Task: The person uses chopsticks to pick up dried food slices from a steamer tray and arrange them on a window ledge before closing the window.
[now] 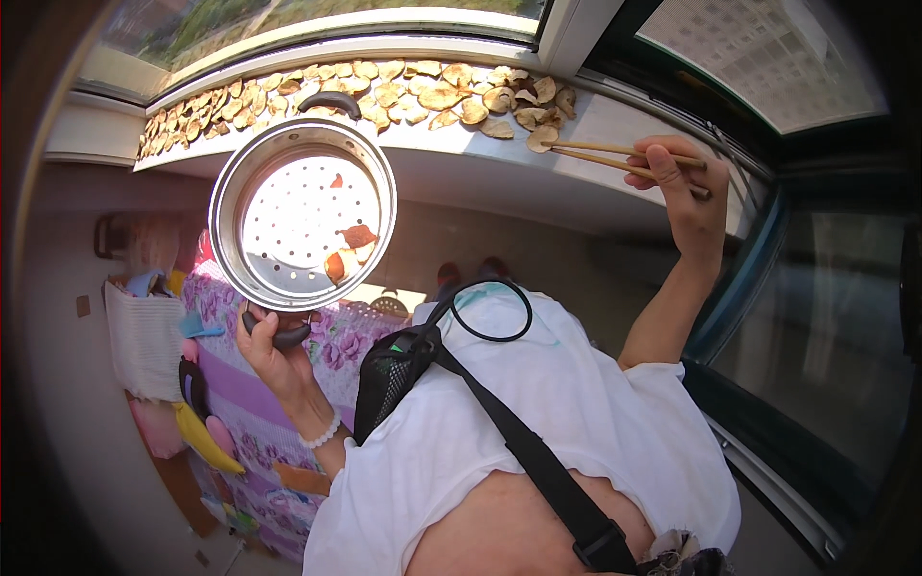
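Observation:
My left hand [277, 360] grips the lower black handle of a round metal steamer pot [225, 252] with a perforated bottom. A few brownish dried slices [358, 236] lie inside it, mostly at the lower right. In my right hand [681, 191] is a pair of wooden chopsticks [601, 146]. Their tips meet a pale round dried slice [542, 139] at the front edge of the windowsill [612, 119]. Many more dried slices [441, 94] are spread along the sill to the left, crowded and overlapping at the right end. Part of the sill behind the pot is hidden.
The window frame [576, 36] borders the sill, and a dark-framed glass panel [807, 317] stands at my right. Below the pot is a bed or table with a purple floral cover [266, 439], bearing a yellow banana-shaped object [205, 438] and several other things. A black strap [518, 439] crosses my body.

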A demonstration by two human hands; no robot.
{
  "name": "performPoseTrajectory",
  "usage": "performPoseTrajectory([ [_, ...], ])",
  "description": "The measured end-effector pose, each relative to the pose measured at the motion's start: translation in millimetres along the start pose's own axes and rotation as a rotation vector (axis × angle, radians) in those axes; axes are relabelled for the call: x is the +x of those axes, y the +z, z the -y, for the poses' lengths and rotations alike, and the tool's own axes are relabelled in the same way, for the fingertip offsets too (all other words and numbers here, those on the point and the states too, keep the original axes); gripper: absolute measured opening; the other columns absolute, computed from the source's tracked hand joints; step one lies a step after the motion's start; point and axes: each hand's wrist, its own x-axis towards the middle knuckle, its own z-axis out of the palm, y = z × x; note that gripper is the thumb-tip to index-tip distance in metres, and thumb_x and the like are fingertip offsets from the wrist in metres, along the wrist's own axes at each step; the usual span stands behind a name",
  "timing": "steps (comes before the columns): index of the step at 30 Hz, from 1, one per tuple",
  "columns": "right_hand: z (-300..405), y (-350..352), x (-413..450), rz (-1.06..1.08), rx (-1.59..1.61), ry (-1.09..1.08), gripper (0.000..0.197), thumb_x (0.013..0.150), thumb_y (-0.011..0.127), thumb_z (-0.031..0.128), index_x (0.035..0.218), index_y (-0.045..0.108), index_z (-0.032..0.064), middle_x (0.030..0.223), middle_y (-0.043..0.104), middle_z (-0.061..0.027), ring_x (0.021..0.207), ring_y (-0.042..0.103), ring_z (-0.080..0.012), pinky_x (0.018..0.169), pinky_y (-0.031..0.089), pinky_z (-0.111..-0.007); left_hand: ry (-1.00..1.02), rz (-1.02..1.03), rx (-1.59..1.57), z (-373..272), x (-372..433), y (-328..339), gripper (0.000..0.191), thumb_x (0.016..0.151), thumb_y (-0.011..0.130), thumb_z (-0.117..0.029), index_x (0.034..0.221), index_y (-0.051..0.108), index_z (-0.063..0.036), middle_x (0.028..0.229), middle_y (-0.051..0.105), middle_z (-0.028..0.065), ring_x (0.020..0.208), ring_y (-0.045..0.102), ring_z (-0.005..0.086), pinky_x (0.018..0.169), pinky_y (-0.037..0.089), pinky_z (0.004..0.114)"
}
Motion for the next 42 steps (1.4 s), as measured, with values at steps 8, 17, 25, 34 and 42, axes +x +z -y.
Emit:
performPoseTrajectory([
  [8, -18, 13, 3, 0.027, -0.054, 0.075, 0.019, 0.087, 0.058, 0.013, 0.088, 0.065, -0.0039, 0.071, 0.065, -0.0113, 0.062, 0.065, -0.0153, 0.058, 0.055, -0.024, -0.018, -0.017, 0.007, 8, 1, -13, 0.008, 0.075, 0.049, -0.003, 0.078, 0.041, -0.0038, 0.073, 0.056, 0.0099, 0.059, 0.061, 0.0196, 0.058, 0.054, 0.032],
  [17, -9, 9, 1, 0.024, -0.125, 0.060, 0.022, 0.087, 0.058, 0.018, 0.090, 0.066, -0.0019, 0.071, 0.065, -0.0102, 0.061, 0.064, -0.0139, 0.057, 0.054, -0.022, -0.024, -0.004, -0.042, 8, 1, -8, 0.014, 0.075, 0.047, -0.003, 0.087, 0.044, 0.0022, 0.077, 0.056, 0.0117, 0.063, 0.063, 0.0246, 0.057, 0.057, 0.039],
  [25, 30, 4, -6, -0.032, -0.058, -0.049, 0.035, 0.088, 0.055, 0.029, 0.098, 0.063, -0.0035, 0.080, 0.066, -0.0181, 0.065, 0.066, -0.0215, 0.059, 0.055, -0.026, -0.021, -0.030, -0.075, 12, 1, -20, 0.011, 0.074, 0.049, 0.000, 0.075, 0.040, -0.0039, 0.071, 0.054, 0.0075, 0.058, 0.061, 0.0178, 0.057, 0.055, 0.029],
  [34, 34, 107, -12, 0.401, 0.477, 0.062, 0.030, 0.090, 0.053, 0.022, 0.097, 0.061, -0.0071, 0.081, 0.064, -0.0165, 0.065, 0.066, -0.0236, 0.059, 0.056, -0.030, 0.010, 0.027, -0.030, 6, -6, -16, 0.011, 0.072, 0.052, -0.001, 0.074, 0.042, -0.0033, 0.072, 0.054, 0.0062, 0.060, 0.057, 0.0123, 0.060, 0.050, 0.022],
  [42, 20, 125, -8, 0.374, 0.507, 0.323, 0.028, 0.091, 0.051, 0.020, 0.096, 0.061, -0.0057, 0.078, 0.064, -0.0148, 0.062, 0.066, -0.0209, 0.056, 0.056, -0.027, 0.032, -0.004, -0.031, 7, -10, -10, 0.011, 0.071, 0.054, -0.001, 0.076, 0.043, -0.0026, 0.071, 0.052, 0.0040, 0.059, 0.054, 0.0096, 0.057, 0.048, 0.021],
])
